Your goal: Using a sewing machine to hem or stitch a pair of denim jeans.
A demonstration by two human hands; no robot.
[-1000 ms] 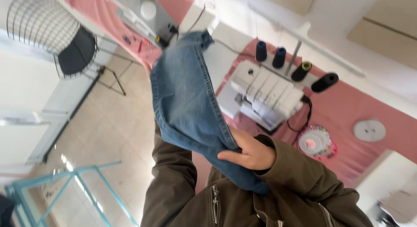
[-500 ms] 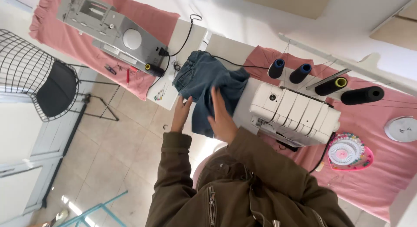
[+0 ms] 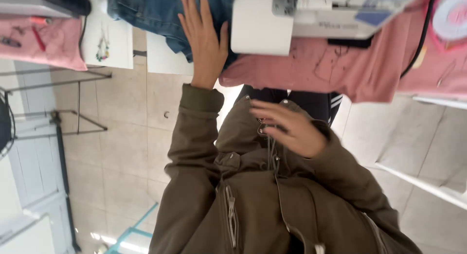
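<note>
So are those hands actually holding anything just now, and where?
Nothing is gripped. The left hand lies flat, fingers spread, on the blue denim on the table. The right hand is open against the olive jacket.

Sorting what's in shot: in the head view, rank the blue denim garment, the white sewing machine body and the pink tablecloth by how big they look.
1. Pink tablecloth, the widest spread.
2. White sewing machine body and blue denim garment look alike, and the frame's top edge crops both, so I won't rank them.
The left hand lies flat on the denim.

The left hand (image 3: 204, 37) is stretched forward, fingers flat and together. The right hand (image 3: 287, 127) is held open against the chest, fingers loosely spread.
</note>
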